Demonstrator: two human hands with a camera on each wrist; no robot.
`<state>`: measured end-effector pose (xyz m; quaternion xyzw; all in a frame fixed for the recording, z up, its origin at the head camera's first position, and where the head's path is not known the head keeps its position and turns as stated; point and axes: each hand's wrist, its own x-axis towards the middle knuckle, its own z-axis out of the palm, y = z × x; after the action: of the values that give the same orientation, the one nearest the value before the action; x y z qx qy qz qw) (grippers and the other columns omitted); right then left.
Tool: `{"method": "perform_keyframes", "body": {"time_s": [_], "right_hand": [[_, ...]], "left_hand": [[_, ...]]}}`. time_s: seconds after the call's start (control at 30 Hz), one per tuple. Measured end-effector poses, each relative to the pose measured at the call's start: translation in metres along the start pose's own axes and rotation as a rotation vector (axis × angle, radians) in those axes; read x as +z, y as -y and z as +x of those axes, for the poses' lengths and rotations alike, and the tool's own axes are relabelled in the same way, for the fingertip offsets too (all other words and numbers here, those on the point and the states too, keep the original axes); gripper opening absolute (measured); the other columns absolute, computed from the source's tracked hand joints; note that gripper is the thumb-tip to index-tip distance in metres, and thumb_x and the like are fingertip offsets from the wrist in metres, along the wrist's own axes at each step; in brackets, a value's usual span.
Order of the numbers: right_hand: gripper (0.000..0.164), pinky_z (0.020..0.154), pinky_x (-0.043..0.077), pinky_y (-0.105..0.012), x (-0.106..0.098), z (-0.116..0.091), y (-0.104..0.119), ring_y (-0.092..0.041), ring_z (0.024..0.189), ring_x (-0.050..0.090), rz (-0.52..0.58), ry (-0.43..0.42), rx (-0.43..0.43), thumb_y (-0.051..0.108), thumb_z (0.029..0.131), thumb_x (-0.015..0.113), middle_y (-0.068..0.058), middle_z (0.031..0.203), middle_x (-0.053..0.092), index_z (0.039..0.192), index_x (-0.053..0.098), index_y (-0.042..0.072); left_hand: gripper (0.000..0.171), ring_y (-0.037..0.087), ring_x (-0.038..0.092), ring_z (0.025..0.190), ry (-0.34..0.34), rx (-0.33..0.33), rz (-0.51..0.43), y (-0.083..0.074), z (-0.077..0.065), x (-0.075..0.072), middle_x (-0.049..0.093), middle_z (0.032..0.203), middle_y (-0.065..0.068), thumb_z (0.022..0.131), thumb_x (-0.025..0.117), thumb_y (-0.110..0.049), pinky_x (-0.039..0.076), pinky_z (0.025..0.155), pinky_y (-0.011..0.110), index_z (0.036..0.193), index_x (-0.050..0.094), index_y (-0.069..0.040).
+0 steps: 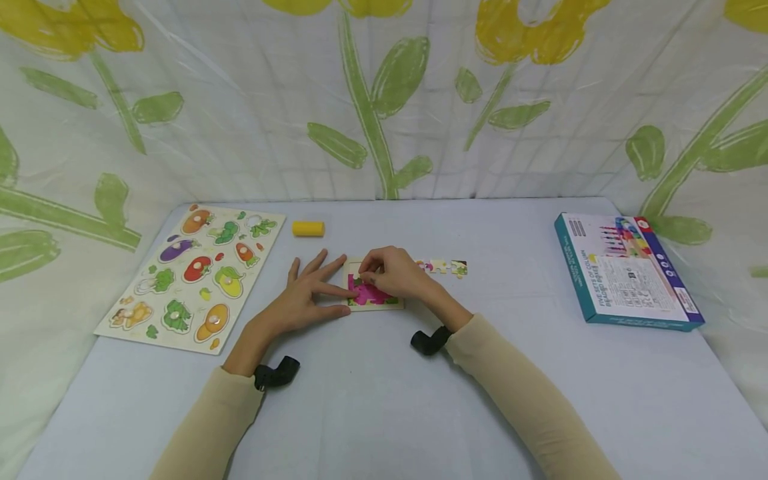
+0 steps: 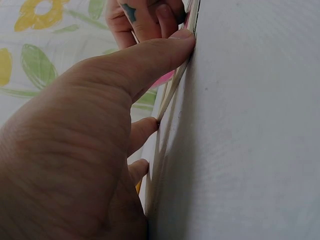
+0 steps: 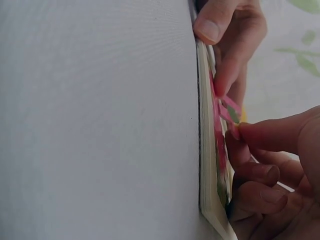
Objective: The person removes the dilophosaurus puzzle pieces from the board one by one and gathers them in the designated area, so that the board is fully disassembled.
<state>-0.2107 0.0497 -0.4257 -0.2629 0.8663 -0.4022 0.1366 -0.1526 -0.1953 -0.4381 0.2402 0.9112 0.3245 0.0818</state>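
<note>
A small jigsaw puzzle in a pale wooden tray (image 1: 377, 308) lies mid-table, its picture mostly pink with some green. My left hand (image 1: 300, 299) is spread at its left side. The thumb presses near the lower left corner and one finger reaches onto the pink picture. Over the tray, my right hand (image 1: 393, 270) pinches a pink and green puzzle piece (image 3: 231, 111) between thumb and index finger. In the right wrist view the piece stands tilted at the picture's surface, by a left fingertip. The right hand's other fingers are curled and cover the tray's upper right part.
Loose puzzle pieces (image 1: 459, 268) lie in a row just right of the tray. Behind the left hand is a yellow cylinder (image 1: 309, 229). A vegetable peg board (image 1: 201, 293) occupies the table's left, and a teal-edged toy box (image 1: 627, 273) the right. A flowered curtain (image 1: 240, 133) hangs behind.
</note>
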Motion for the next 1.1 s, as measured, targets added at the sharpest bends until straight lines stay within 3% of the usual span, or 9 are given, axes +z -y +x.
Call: {"method": "perform_keyframes", "body": {"time_s": [0.47, 1.1], "right_hand": [[0.008, 0.074, 0.051, -0.026, -0.017, -0.010, -0.003, -0.015, 0.082, 0.065, 0.044, -0.015, 0.011, 0.018, 0.100, 0.073, -0.003, 0.097, 0.078, 0.104, 0.077, 0.013], [0.007, 0.073, 0.052, -0.029, -0.064, -0.054, -0.037, -0.017, 0.082, 0.063, 0.019, -0.012, 0.085, 0.016, 0.099, 0.075, -0.003, 0.096, 0.078, 0.104, 0.078, 0.013]], "left_hand": [[0.032, 0.039, 0.004, 0.168, -0.002, -0.009, 0.009, 0.001, 0.000, 0.001, 0.034, 0.175, 0.003, 0.091, 0.083, -0.039, -0.015, 0.125, 0.075, 0.123, 0.081, -0.034], [0.034, 0.038, 0.002, 0.169, 0.005, -0.018, 0.004, 0.000, 0.000, 0.000, 0.032, 0.176, 0.003, 0.090, 0.083, -0.040, -0.017, 0.126, 0.074, 0.123, 0.081, -0.032]]}}
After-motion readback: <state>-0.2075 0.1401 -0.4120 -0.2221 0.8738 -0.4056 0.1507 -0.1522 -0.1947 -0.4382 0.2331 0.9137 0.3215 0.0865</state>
